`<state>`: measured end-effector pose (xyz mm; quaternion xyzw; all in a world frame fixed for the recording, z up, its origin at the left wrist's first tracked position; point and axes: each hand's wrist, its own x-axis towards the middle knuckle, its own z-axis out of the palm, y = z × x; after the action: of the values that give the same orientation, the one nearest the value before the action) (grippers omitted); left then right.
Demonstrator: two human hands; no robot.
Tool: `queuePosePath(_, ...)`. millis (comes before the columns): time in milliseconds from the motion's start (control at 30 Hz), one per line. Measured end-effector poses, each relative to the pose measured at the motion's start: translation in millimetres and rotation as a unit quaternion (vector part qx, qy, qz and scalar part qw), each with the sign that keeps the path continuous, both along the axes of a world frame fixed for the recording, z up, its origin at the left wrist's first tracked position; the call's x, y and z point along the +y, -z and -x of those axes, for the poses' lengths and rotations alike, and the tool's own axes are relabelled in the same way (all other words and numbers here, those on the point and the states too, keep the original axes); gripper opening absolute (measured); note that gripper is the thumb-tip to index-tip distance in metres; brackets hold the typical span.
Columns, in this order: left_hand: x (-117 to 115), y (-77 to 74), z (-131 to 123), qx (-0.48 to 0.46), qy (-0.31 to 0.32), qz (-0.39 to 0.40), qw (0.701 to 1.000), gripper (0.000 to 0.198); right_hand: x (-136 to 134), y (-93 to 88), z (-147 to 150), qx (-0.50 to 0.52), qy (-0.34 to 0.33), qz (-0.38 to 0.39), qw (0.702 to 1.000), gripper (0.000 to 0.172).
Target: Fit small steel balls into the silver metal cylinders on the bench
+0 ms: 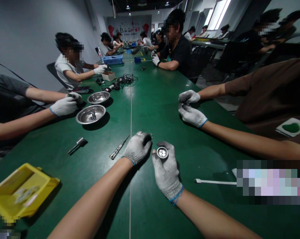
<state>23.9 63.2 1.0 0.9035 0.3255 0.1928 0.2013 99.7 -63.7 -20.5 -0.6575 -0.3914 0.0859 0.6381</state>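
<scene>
Both my hands wear grey knit gloves over a long green table point(155, 99). My right hand point(167, 169) is closed round a small round metal part point(162, 152), held at its fingertips with the open face up. My left hand point(138, 147) is curled just left of it, fingertips pinched near some tiny metal bits point(151, 135) on the table; what it holds, if anything, is hidden. A metal tweezer-like tool point(118, 148) lies just left of my left hand.
A yellow bin point(20, 191) sits near left, a small metal tool point(77, 145) beyond it, and two steel bowls point(90, 114) farther left. A white cable point(214, 182) lies at right. Other gloved people work on both sides; cables point(122, 80) and blue trays point(112, 59) lie farther along.
</scene>
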Motion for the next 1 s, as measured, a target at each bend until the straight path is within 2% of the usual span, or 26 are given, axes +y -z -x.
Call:
queuePosePath(333,6,-3.8,-10,-0.003,-0.015,0.034,0.999,0.02,5,2.5,-2,0.014,0.03,0.003,0.999,0.023)
queuePosePath(500,-2,-2.1,2,-0.065,-0.034,0.087,0.994,0.02,8,-2.7,-6,0.01,0.023,0.036,0.999,0.016)
queuePosePath(600,-15,-7.1,18,-0.116,-0.031,0.164,0.979,0.023,7,-5.6,-8,-0.005,0.005,0.047,0.999,0.013)
queuePosePath(700,-29,-23.4,34,-0.19,-0.013,0.266,0.945,0.021,5,-6.3,-7,-0.032,-0.009,0.049,0.998,0.007)
queuePosePath(767,-38,-38.0,40,-0.21,0.0,0.258,0.943,0.016,5,-5.8,-7,-0.042,-0.016,0.045,0.998,0.007)
queuePosePath(867,-44,-55.0,42,-0.205,0.031,0.183,0.961,0.012,4,-5.0,-5,-0.042,-0.03,0.019,0.998,0.018)
queuePosePath(933,-44,-59.4,42,-0.182,0.061,0.146,0.97,0.011,4,-4.8,-5,-0.038,-0.039,0.003,0.999,0.021)
queuePosePath(1000,-43,-59.4,42,-0.18,0.062,0.127,0.974,0.011,5,-4.7,-5,-0.036,-0.046,0.002,0.998,0.021)
